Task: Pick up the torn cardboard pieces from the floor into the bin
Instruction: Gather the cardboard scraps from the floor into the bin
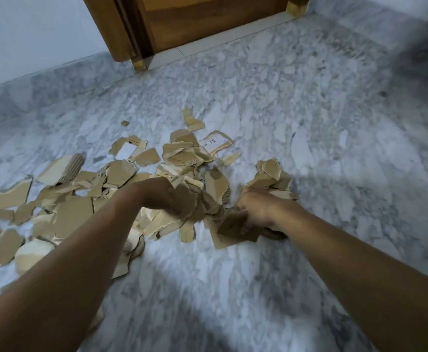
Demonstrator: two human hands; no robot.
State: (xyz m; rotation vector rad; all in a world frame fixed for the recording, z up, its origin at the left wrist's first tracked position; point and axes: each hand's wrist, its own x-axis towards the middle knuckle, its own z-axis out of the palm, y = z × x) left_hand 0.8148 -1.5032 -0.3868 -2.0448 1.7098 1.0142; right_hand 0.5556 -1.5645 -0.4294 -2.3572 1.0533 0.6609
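Several torn brown cardboard pieces (pixel 121 171) lie scattered over the marble floor (pixel 309 123), from the left edge to the middle. My left hand (pixel 164 196) grips a bunch of cardboard pieces (pixel 195 199) just above the pile. My right hand (pixel 256 212) holds another bunch of cardboard pieces (pixel 271 174), with one flat piece (pixel 233 229) under its fingers. The two hands are close together over the middle of the pile. No bin is in view. The frame is blurred around the hands.
A wooden door (pixel 207 21) in its frame stands at the back, beside a pale wall (pixel 30 34). Bare marble floor stretches to the right and toward me. A dark blurred shape (pixel 426 54) sits at the far right edge.
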